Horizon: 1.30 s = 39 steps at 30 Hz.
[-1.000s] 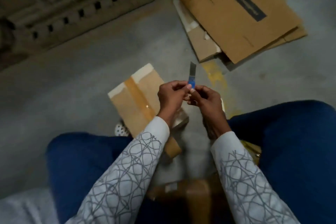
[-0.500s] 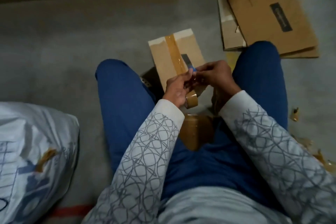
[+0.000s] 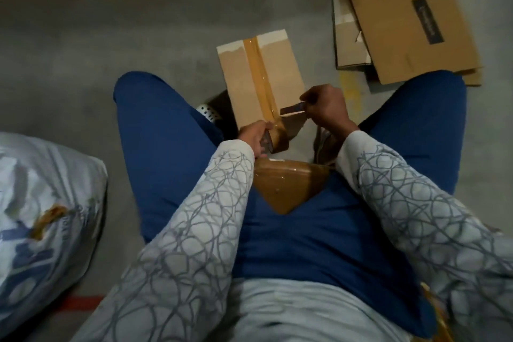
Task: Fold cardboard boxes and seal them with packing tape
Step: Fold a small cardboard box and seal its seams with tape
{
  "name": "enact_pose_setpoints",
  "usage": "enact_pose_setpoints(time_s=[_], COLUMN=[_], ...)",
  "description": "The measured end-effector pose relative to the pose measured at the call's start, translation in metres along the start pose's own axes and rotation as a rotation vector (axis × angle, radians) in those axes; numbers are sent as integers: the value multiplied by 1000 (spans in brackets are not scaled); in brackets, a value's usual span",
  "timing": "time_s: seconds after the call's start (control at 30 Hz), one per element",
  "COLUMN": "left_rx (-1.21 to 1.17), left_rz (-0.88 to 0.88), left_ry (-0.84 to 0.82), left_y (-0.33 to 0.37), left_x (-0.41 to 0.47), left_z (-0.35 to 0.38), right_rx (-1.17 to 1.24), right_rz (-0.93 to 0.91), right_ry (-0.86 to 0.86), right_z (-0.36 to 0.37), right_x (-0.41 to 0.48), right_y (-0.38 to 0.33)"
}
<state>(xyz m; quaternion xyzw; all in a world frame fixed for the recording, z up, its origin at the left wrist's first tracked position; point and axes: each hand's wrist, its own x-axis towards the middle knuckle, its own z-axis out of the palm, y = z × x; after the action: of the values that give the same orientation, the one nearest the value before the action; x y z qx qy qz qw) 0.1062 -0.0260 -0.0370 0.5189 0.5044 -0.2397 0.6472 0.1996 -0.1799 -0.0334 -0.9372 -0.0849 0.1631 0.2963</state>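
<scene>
Blade [image 3: 293, 110] in right hand [image 3: 326, 108] — left hand [image 3: 254, 136] grips tape roll [image 3: 278, 138].

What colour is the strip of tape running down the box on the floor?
Glossy brown tape, lengthwise down the box; head view.

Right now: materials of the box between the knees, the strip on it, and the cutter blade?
Box: matte tan cardboard, likely corrugated. Strip: glossy brown plastic tape, with glare streaks along it. Cutter blade: dull dark grey, probably metal, but blurred.
</scene>
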Motion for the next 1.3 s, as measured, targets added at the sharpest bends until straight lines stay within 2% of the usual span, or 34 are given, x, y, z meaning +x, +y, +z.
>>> enact_pose_setpoints(time_s=[0.1,0.27,0.4,0.63,0.87,0.93,1.3], left_rx=[33,18,-22,63,159,179,237], left_rz=[-19,-42,-23,-74,-135,-95,-106], left_ry=[-39,92,141,6,-52,-53,-51], left_y=[-3,-6,-3,-5,-16,-14,-13], left_x=[7,36,44,36,73,64,66], left_z=[22,22,21,17,14,14,15], right_rx=[58,143,181,63,-119,-158,-78], right_rz=[61,30,86,37,-73,-75,-13], right_ry=[3,60,71,-17,-84,-105,-197], right_z=[8,16,23,37,46,50,69], right_x=[4,5,13,17,17,16,14], right_y=[21,19,10,10,13,14,17])
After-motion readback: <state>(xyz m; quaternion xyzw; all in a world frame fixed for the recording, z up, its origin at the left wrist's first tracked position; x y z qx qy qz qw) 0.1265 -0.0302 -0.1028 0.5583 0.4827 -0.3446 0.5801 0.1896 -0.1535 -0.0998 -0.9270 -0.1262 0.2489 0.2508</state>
